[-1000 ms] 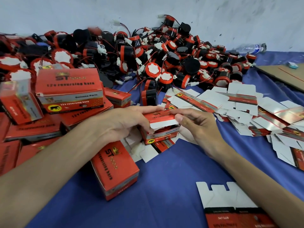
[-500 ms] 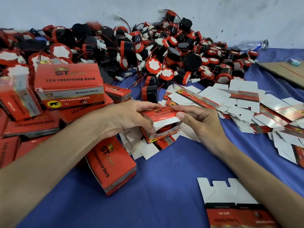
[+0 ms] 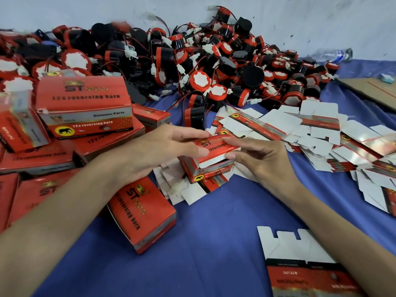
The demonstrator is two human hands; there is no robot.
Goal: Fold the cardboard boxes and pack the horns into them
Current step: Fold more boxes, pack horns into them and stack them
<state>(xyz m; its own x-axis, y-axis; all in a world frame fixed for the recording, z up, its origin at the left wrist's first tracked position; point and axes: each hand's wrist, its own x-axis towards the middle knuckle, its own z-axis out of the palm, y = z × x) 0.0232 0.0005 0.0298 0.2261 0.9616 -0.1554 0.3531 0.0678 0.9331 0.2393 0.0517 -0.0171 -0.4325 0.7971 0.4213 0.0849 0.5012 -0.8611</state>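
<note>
A small red cardboard box (image 3: 211,166) sits at the table's middle with its red lid flap nearly down. My left hand (image 3: 162,148) grips the box from the left, thumb on the lid's front edge. From the right, my right hand (image 3: 261,157) pinches the lid flap between finger and thumb. What the box holds is hidden under the lid. A big heap of red-and-black horns (image 3: 214,67) with wires lies behind. Flat unfolded box blanks (image 3: 317,133) spread to the right.
Closed red boxes (image 3: 83,108) are stacked at the left, and one (image 3: 143,213) lies under my left forearm. A flat blank (image 3: 300,264) lies near the front right. A brown cardboard sheet (image 3: 372,91) and a plastic bottle (image 3: 336,55) sit at the far right on the blue cloth (image 3: 214,243).
The lid flap has come down over the box opening, covering the red horn seen inside earlier. Both hands stayed on the box, fingers shifting along the lid.
</note>
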